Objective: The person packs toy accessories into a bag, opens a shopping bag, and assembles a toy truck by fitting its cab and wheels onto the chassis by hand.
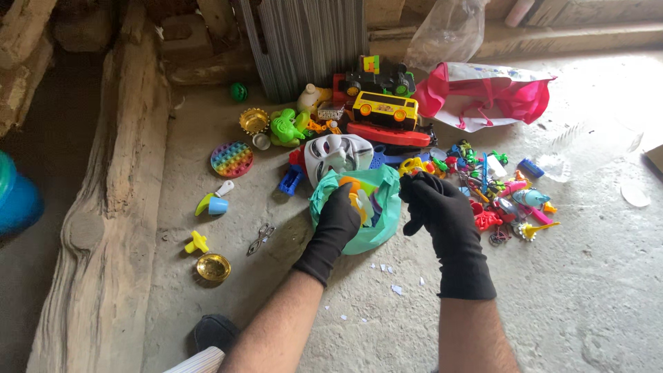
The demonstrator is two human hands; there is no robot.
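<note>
Two hands in black gloves work over a green plastic bag (376, 207) on a grey concrete floor (587, 276). The bag sits near the middle of the view, just below a white mask (336, 153) at its 12 o'clock.

The left hand (338, 221) grips the bag's left edge. Its fingers are curled and pressed together over the rim, holding the bag open. Small toys show inside the bag – orange, yellow and pale ones.

The right hand (431, 200) is at the bag's 3 o'clock, touching its right edge. Its fingers are bent in and close together; I cannot tell if they pinch the bag or something small.

At 3 o'clock from the bag lies a heap of little toys (497, 193) in many colours. At 12 o'clock, past the mask, are a yellow toy bus (385, 109) and a dark toy truck (376, 77). A pink bag (483, 97) lies at 1 o'clock and a clear plastic bag (445, 31) is higher up.

At 10 o'clock there is a round rainbow bubble toy (232, 159), a green toy (289, 126) and a gold cup (253, 121). At 9 o'clock lie small scissors (261, 238). At 8 o'clock – a yellow toy piece (197, 242) and a gold dish (213, 266). A big wooden beam (110, 228) runs down the left side, and a blue tub (17, 200) peeks in at the far left edge.
</note>
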